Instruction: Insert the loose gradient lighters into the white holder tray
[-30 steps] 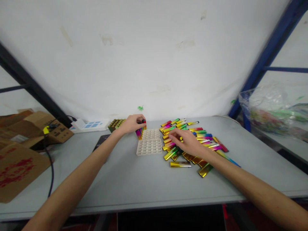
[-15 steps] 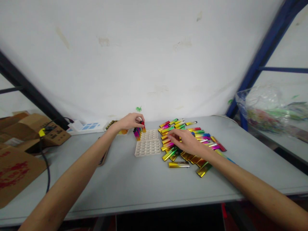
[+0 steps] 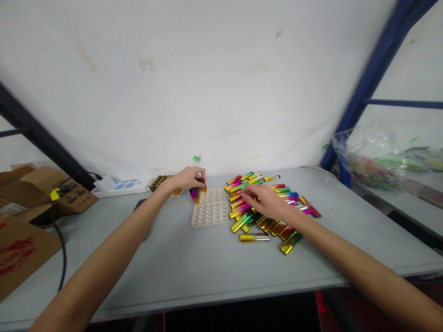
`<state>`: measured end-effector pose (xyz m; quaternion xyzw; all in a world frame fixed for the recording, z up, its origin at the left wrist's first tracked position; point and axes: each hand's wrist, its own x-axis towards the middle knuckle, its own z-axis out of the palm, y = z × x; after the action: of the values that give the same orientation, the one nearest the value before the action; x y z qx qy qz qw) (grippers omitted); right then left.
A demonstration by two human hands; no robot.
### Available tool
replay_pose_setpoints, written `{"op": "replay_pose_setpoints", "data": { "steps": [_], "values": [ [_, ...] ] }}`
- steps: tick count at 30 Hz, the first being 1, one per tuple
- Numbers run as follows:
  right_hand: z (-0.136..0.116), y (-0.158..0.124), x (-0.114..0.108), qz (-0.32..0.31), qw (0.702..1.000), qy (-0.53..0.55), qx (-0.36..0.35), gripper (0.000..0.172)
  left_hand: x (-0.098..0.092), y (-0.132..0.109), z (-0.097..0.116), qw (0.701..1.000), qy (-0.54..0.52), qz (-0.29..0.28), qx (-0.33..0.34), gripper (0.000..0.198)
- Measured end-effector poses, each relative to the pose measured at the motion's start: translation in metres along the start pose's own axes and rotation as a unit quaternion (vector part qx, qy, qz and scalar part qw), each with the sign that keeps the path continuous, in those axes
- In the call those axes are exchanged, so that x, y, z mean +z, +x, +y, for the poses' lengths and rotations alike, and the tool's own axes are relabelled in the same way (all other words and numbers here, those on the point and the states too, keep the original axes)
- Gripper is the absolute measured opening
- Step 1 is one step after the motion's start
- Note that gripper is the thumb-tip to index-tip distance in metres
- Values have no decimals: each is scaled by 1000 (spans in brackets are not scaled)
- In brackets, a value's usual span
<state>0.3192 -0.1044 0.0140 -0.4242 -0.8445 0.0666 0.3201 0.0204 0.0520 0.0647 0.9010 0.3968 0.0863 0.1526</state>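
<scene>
My left hand [image 3: 189, 177] is at the back left corner of a white tray [image 3: 210, 214] with rows of round hollows. Its thumb and fingers are closed on the top of a red and gold lighter [image 3: 204, 185], held upright. Several purple and gold lighters [image 3: 194, 195] stand in a row at the tray's left edge, partly behind the hand. My right hand [image 3: 266, 201] hovers over a loose pile of shiny, many-coloured lighters [image 3: 273, 227], palm down. Its thumb and forefinger are apart, with no lighter visibly held between them; the fingertips are close to the pile's left side.
A dark phone-like slab [image 3: 147, 230] lies beside my left forearm. Behind it are a white power strip [image 3: 126, 185] and a block of gold-topped items [image 3: 159, 181]. Cardboard boxes [image 3: 27, 249] and a black cable [image 3: 63, 253] fill the left. A clear plastic bag [image 3: 374, 152] is at the right.
The view has shifted slightly, moving the table things a little left in the picture. My left hand has lowered slightly with the red lighter at the tray. My right hand stays over the pile.
</scene>
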Motion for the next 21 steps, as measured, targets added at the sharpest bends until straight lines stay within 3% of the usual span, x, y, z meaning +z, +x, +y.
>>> {"op": "replay_pose_setpoints", "data": {
  "steps": [10,15,21],
  "values": [
    [9,3,-10,16,999,-41,17,22,6,3,-11,999,1,-39,-2,28],
    [46,0,-25,26,993,-96,61,22,6,5,-15,999,-2,-33,-3,26],
    [96,-10,-21,22,990,-132,36,31,-1,1,-7,998,-43,-44,-8,37]
  ]
}}
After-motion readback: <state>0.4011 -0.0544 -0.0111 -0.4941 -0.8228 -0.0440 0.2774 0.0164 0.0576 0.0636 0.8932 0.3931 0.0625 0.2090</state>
